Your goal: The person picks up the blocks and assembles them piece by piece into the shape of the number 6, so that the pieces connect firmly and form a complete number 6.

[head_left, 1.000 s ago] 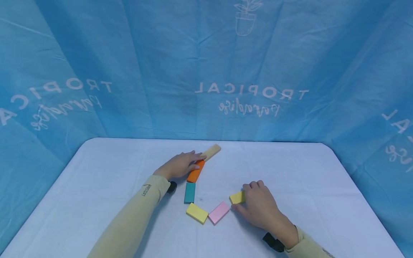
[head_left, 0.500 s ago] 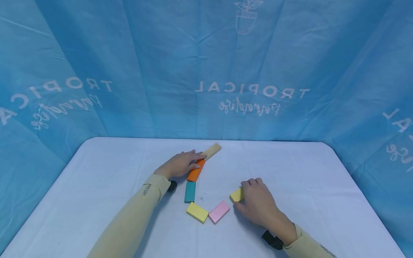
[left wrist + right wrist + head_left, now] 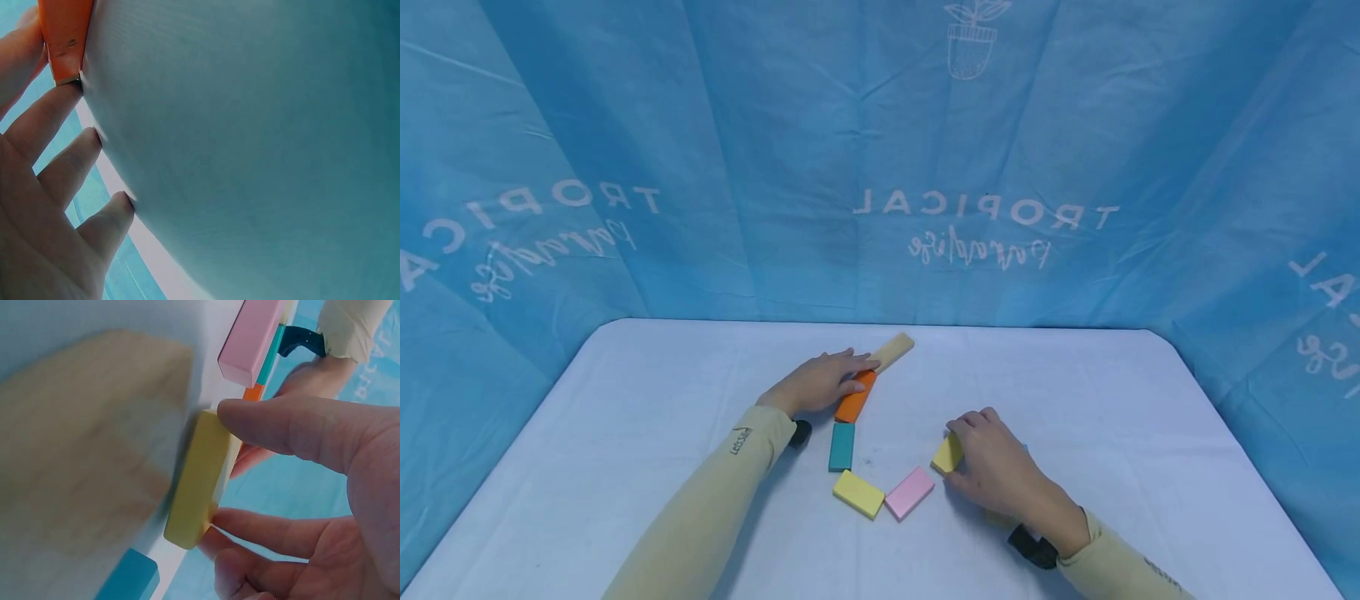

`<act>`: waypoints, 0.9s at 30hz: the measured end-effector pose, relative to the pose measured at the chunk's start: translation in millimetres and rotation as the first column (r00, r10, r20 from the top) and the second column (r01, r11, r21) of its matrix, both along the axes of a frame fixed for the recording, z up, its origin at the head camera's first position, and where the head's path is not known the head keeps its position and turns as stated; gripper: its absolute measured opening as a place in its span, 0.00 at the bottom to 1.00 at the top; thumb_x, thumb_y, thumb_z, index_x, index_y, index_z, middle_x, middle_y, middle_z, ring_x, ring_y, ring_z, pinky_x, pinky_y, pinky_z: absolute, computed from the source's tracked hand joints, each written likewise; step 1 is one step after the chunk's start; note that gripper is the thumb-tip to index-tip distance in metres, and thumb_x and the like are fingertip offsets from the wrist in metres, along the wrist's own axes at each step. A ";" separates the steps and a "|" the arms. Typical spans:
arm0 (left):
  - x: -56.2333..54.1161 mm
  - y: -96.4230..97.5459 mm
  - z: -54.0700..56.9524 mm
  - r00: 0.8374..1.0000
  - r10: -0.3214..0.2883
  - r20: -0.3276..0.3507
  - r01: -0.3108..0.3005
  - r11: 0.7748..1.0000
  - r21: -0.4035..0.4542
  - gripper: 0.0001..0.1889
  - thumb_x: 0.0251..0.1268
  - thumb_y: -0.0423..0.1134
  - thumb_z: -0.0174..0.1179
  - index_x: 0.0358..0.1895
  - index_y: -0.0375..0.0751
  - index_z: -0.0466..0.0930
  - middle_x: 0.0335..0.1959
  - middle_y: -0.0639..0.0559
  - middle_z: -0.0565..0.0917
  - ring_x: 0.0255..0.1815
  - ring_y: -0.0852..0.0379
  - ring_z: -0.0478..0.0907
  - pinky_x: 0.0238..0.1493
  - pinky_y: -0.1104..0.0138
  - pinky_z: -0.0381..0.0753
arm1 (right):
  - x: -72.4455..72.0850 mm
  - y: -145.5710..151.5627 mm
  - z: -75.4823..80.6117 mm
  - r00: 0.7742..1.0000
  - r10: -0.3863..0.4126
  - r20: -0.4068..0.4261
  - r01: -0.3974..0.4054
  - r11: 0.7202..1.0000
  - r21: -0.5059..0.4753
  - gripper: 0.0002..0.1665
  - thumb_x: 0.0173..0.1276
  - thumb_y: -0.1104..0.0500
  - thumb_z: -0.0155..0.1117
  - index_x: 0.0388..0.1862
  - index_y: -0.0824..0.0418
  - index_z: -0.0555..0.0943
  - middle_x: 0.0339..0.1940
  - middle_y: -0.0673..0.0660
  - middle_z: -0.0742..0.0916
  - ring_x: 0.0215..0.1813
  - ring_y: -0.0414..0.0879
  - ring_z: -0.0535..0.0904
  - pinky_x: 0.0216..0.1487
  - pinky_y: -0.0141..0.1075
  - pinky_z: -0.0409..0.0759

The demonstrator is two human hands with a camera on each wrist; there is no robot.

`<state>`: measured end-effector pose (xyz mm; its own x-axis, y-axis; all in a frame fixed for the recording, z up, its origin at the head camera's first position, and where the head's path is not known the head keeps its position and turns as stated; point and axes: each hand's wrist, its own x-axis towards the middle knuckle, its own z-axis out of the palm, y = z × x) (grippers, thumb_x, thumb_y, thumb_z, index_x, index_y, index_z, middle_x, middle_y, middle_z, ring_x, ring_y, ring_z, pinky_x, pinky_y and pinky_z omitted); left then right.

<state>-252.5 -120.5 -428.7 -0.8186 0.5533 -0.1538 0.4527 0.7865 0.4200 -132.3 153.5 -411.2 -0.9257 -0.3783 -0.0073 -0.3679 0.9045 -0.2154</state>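
My left hand (image 3: pixel 820 382) rests over an orange block (image 3: pixel 854 402), fingers spread and fairly straight. Its index finger reaches a plain wooden block (image 3: pixel 892 353) behind; in the left wrist view, the index fingertip touches the end of the orange block (image 3: pixel 67 37). On the right, my right hand (image 3: pixel 996 467) pinches a yellow block (image 3: pixel 947 455) by its ends. The right wrist view has the thumb on one end of that yellow block (image 3: pixel 199 481) and fingertips at the other, with the block on edge close to the white table. A pink block (image 3: pixel 910 493) lies just left of this hand.
A teal block (image 3: pixel 842 447) and another yellow block (image 3: pixel 859 495) continue the curved row between orange and pink. Partly hidden by my right hand are a blue block (image 3: pixel 129 578) and a blurred wooden one (image 3: pixel 100 450). Blue printed cloth (image 3: pixel 790 250) hangs behind the white table (image 3: pixel 685 367).
My right hand has shifted slightly up and left, turning the yellow block more upright in the head view. Bits of blue and wood now show beside it. My left hand stays put.
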 end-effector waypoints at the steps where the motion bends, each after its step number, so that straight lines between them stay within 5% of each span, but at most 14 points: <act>1: -0.3 0.0 -0.1 1.000 0.000 0.002 0.000 1.000 0.001 0.26 0.78 0.47 0.54 0.76 0.51 0.67 0.76 0.50 0.66 0.79 0.43 0.56 0.77 0.45 0.54 | -0.8 0.3 0.0 1.000 0.010 0.006 -0.010 1.000 -0.005 0.35 0.52 0.53 0.82 0.58 0.67 0.82 0.54 0.61 0.85 0.56 0.53 0.76 0.56 0.44 0.81; 11: 0.2 -0.1 0.8 1.000 0.000 0.003 0.000 1.000 0.002 0.26 0.78 0.47 0.54 0.76 0.51 0.67 0.76 0.50 0.66 0.79 0.42 0.56 0.77 0.45 0.53 | -8.5 1.8 -2.1 0.993 0.121 0.001 -0.121 0.993 0.010 0.36 0.51 0.55 0.83 0.59 0.67 0.82 0.56 0.59 0.85 0.56 0.52 0.76 0.57 0.43 0.80; 27: 0.5 0.8 0.5 1.000 0.026 0.009 -0.026 0.999 -0.019 0.27 0.78 0.48 0.54 0.76 0.53 0.67 0.77 0.52 0.66 0.80 0.45 0.55 0.78 0.46 0.53 | -14.5 -5.1 2.7 0.984 0.173 0.052 -0.174 0.985 0.004 0.34 0.53 0.57 0.82 0.59 0.63 0.82 0.56 0.57 0.85 0.55 0.50 0.76 0.56 0.43 0.81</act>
